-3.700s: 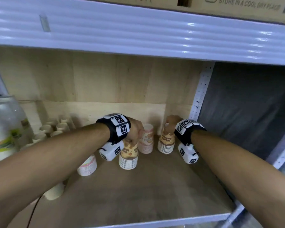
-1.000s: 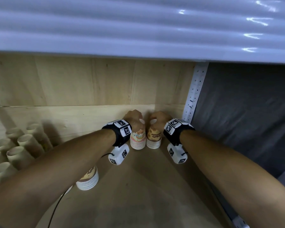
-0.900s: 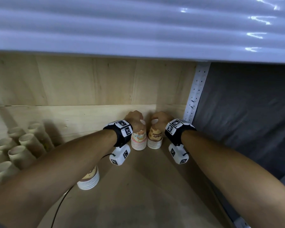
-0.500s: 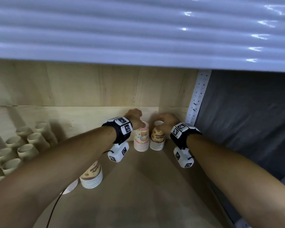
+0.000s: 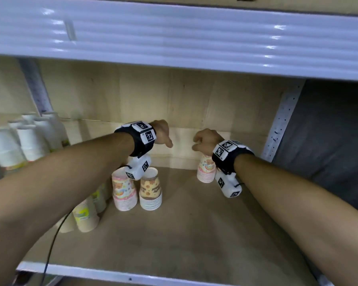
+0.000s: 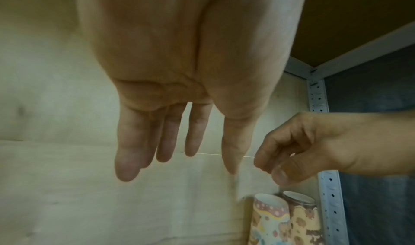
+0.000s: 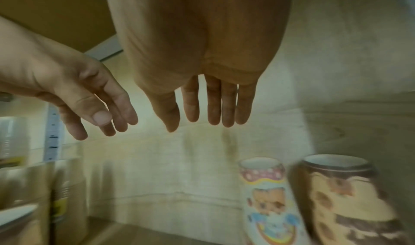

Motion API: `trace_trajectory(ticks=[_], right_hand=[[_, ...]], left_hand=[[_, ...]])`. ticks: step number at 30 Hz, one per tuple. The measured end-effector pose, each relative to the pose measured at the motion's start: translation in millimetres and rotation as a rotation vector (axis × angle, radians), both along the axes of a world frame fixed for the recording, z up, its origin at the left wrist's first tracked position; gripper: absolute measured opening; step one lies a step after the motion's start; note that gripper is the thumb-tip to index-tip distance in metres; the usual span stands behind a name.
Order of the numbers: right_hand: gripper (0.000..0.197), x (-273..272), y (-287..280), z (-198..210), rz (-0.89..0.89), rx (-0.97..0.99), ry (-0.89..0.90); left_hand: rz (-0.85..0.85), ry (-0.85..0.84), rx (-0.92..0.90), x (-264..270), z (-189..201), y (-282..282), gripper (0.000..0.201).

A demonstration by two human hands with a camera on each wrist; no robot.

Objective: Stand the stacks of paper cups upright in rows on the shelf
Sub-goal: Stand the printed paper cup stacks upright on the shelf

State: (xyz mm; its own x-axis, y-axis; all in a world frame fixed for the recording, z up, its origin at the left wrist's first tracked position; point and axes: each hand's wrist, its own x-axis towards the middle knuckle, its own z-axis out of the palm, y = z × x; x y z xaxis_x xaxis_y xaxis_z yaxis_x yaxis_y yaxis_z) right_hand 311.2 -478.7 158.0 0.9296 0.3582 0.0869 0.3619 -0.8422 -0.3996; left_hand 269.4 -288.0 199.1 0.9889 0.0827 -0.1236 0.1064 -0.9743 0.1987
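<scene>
Hanging empty, both hands (image 5: 162, 132) (image 5: 205, 141) above printed tapered paper-cup stacks (image 5: 150, 191)

The shelf board (image 5: 194, 234) is matt wood; the upper shelf edge (image 5: 174, 38) is glossy painted metal; the cup stacks (image 5: 151, 190) are printed paper.

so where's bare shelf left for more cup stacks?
Free: the board between the two middle stacks and the back-right pair, plus the whole front strip. Crowded: the left side, packed with plain cup stacks and white bottles.
</scene>
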Motion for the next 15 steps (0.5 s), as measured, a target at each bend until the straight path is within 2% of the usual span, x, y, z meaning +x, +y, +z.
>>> trace_trajectory(ticks=[5,9,13,15], right_hand=[[0.039,-27,44,1,0.111,-0.004,0.072],[0.046,-52,72,-5,0.195,-0.014,0.140],[0.056,-71,90,-10,0.300,-0.083,0.231],[0.061,-76,97,-13,0.325,-0.118,0.257]], left_hand=[[0.052,0.101,0.107,-24,-12,37,0.038],[0.056,0.160,0.166,-47,-26,57,0.028],[0.020,0.200,0.162,-66,-34,66,0.040],[0.007,0.237,0.164,-74,-40,67,0.028]])
